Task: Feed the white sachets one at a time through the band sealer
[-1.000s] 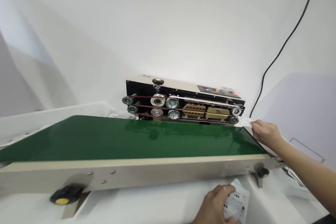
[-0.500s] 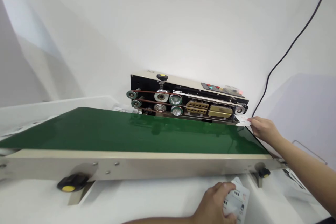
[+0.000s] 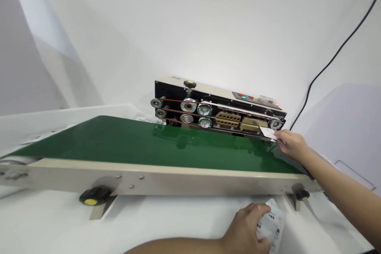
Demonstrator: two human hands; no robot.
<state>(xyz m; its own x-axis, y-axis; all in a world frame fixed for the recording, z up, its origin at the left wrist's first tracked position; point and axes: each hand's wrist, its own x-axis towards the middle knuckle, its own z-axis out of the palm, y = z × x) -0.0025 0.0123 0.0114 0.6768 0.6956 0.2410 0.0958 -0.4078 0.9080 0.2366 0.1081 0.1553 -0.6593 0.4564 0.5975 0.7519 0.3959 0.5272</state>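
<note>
The right hand (image 3: 291,145) pinched a white pouch (image 3: 268,133) narrowly, its length running leftward from the fingers to the end rollers of a band sealer (image 3: 220,107), above a green conveyor belt (image 3: 149,143). The farther left hand (image 3: 245,232) clasped a printed pouch (image 3: 272,224).

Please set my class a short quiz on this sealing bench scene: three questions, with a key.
1. True or false: the left hand holds a printed white pouch in front of the green conveyor belt.
2. Which hand holds a white packet at the belts of the band sealer?
3. What colour is the top of the sealer's knob? A red, B yellow, C green.

Key: 1 true; 2 right hand; 3 B.
</note>
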